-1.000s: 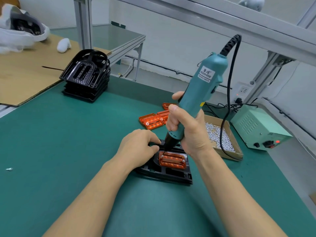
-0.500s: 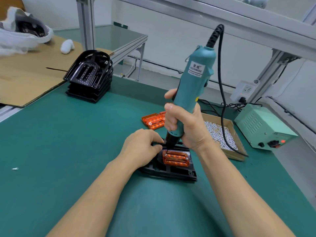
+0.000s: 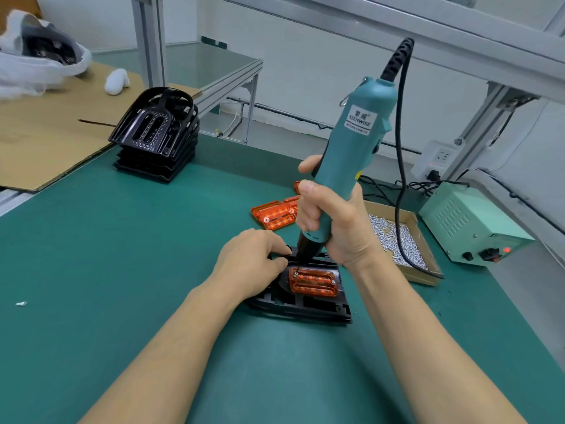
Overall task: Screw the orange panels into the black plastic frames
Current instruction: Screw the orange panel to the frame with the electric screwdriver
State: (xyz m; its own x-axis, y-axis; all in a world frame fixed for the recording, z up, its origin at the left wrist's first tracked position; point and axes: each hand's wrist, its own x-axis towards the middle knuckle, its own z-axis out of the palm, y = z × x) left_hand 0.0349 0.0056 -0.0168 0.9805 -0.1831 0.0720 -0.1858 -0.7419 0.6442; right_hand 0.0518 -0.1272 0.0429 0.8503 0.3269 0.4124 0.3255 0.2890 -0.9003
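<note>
A black plastic frame (image 3: pixel 308 307) lies flat on the green mat with an orange panel (image 3: pixel 315 283) seated in it. My right hand (image 3: pixel 336 221) grips a teal electric screwdriver (image 3: pixel 354 148), held nearly upright. Its bit tip rests on a screw at the panel's far-left corner. My left hand (image 3: pixel 250 261) rests on the frame's left side, fingers curled over its far edge and holding it down. A second screw shows at the panel's right end.
Loose orange panels (image 3: pixel 272 214) lie behind my hands. A cardboard box of screws (image 3: pixel 394 240) sits to the right, beside a green power supply (image 3: pixel 470 221). A stack of black frames (image 3: pixel 156 136) stands at the back left, near cardboard sheets. The screwdriver's cable hangs over the box.
The screwdriver has tilted from leaning right to nearly upright, with its tip staying at the panel's far-left corner. My left hand stays on the frame.
</note>
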